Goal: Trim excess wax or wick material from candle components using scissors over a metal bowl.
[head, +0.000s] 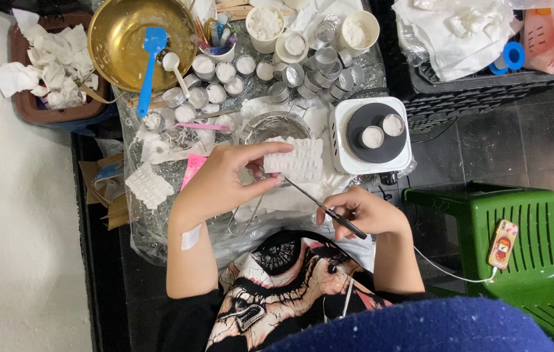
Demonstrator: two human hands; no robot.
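My left hand (225,177) grips a white silicone mould (298,160) with rows of small cavities, held flat above the low table. My right hand (365,214) pinches a thin black-handled metal pick (324,208), whose tip points up and left toward the lower edge of the mould. A glass bowl (274,126) sits just beyond the mould. A second white mould (148,186) lies on the table to the left.
A small white hot plate (340,143) carries two tins of white wax. Several metal tins (290,75), cups of white wax, a gold bowl (179,29) with a blue spatula (151,58) crowd the far side. A green stool (537,234) with a phone (502,243) stands right.
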